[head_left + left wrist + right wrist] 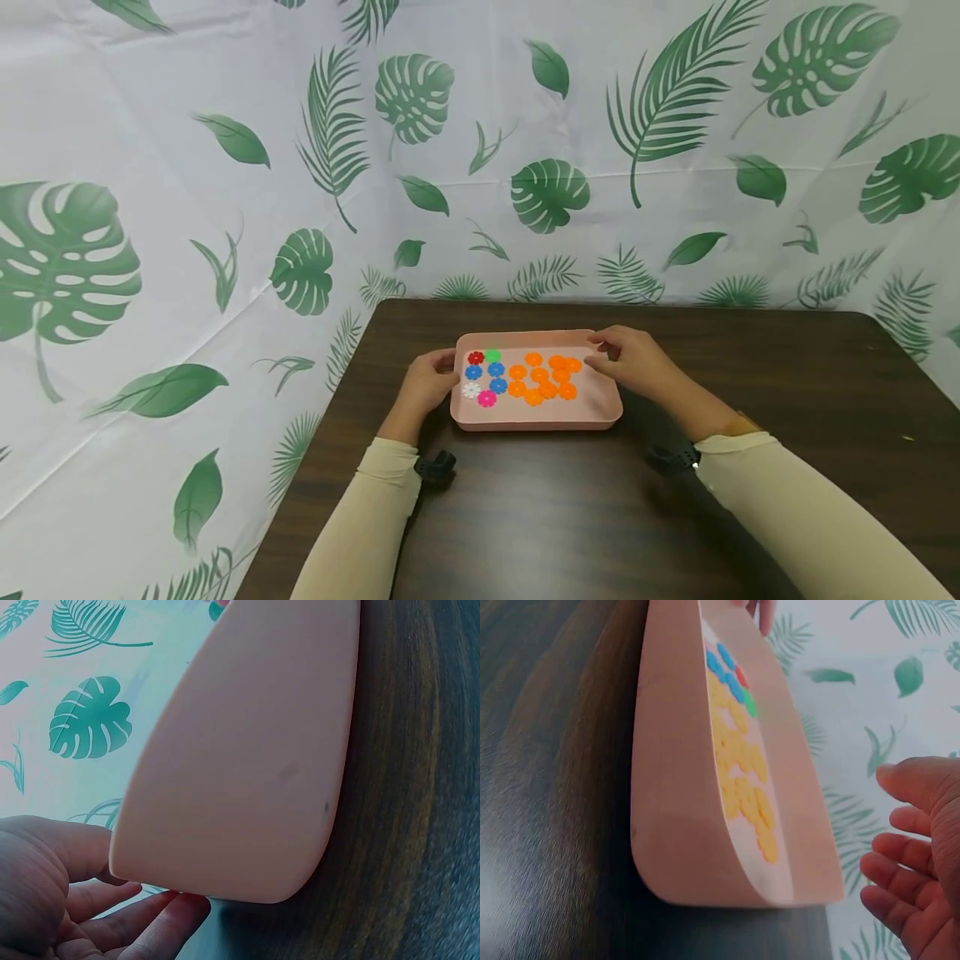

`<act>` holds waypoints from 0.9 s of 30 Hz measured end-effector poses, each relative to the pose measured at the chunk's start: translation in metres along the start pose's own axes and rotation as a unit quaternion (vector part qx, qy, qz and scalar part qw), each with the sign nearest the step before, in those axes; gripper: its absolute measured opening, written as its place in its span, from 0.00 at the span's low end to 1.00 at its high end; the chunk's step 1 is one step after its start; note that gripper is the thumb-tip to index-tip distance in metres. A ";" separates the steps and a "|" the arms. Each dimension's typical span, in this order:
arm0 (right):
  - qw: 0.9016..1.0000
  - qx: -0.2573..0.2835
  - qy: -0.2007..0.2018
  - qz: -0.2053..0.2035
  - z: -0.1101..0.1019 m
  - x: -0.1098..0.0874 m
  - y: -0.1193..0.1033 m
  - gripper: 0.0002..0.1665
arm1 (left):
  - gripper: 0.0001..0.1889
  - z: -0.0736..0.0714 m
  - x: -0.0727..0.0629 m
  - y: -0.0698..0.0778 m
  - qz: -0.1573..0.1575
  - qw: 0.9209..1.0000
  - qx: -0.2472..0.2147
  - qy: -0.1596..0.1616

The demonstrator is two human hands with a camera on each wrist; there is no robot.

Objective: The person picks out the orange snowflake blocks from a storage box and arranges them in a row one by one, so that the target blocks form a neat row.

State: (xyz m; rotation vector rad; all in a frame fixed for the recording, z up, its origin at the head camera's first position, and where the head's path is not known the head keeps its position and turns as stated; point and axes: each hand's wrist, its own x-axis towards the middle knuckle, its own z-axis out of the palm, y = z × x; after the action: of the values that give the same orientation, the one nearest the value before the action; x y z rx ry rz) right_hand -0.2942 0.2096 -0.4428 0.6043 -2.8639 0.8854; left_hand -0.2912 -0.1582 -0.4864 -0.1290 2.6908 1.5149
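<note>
A shallow pink tray (pixel 536 423) lies on the dark wooden table. Inside it, several orange notched discs (pixel 540 376) sit in a loose cluster at the middle. Toward its left end are a red disc (pixel 476 357), a green disc (pixel 492 355), blue discs (pixel 497 369), a white disc (pixel 471 389) and a pink disc (pixel 487 398). My left hand (pixel 429 385) holds the tray's left end, thumb at the rim and fingers against the outer side. My right hand (pixel 633 360) hovers by the tray's right end, its fingers loosely bent and apart from the rim in the right wrist view.
Dark wood table (pixel 780 400) extends to the right of the tray and toward me. A white cloth with green leaves (pixel 480 150) hangs behind the table and along its left side. Each wrist wears a black strap (pixel 671 457).
</note>
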 end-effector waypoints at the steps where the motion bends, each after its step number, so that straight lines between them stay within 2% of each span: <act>1: 1.000 -0.002 -0.004 -0.002 0.002 0.003 -0.001 0.27 | 0.27 0.000 0.000 0.000 0.000 1.000 0.000 0.001; 4: 1.000 -0.009 -0.018 -0.004 0.010 0.013 -0.005 0.27 | 0.27 -0.001 -0.001 0.000 0.004 1.000 0.001 0.005; 10: 0.997 -0.035 -0.065 0.017 0.025 0.031 -0.011 0.28 | 0.28 -0.002 0.000 0.000 0.007 1.000 -0.002 0.000; 19: 0.987 -0.092 -0.127 0.045 0.045 0.054 -0.012 0.23 | 0.29 -0.001 0.001 0.000 -0.001 1.000 -0.008 -0.001; 22: 0.986 -0.085 -0.132 0.046 0.049 0.058 -0.010 0.24 | 0.29 -0.001 0.001 -0.001 -0.003 1.000 -0.004 0.000; 27: 0.989 -0.083 -0.121 0.011 0.055 0.062 -0.007 0.23 | 0.29 -0.002 0.002 -0.002 -0.004 1.000 -0.003 0.003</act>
State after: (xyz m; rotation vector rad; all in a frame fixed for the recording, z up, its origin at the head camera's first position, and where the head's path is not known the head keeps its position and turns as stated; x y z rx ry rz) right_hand -0.3466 0.1516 -0.4727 0.7072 -3.1244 0.6038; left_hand -0.2926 -0.1606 -0.4874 -0.1456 2.6883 1.5220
